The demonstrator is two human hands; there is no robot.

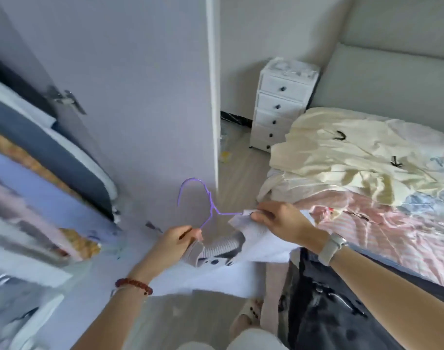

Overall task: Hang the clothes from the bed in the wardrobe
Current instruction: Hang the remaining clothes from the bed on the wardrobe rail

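While left hand (180, 238) fingers grip purple hanger (210, 208), right hand (279, 218) fingers pinch white garment (256, 238) shoulder.

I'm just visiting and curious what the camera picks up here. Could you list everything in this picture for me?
hanger: one, purple wire, centre, held between both hands
top: one, white with ribbed collar, partly on the hanger
wardrobe door: one, pale grey, open, centre left
hanging clothes: several, blue, grey, pink, orange, blurred, far left
drawer unit: one, white with dark knobs, beside the bed
bed: one, pale grey headboard, right
cream garment: one, on the bed
pink striped fabric: one, on the bed
dark garment: one, at the bed's near edge
left hand: one, pinches the hanger; red bead bracelet
right hand: one, grips the top's shoulder; pale watch
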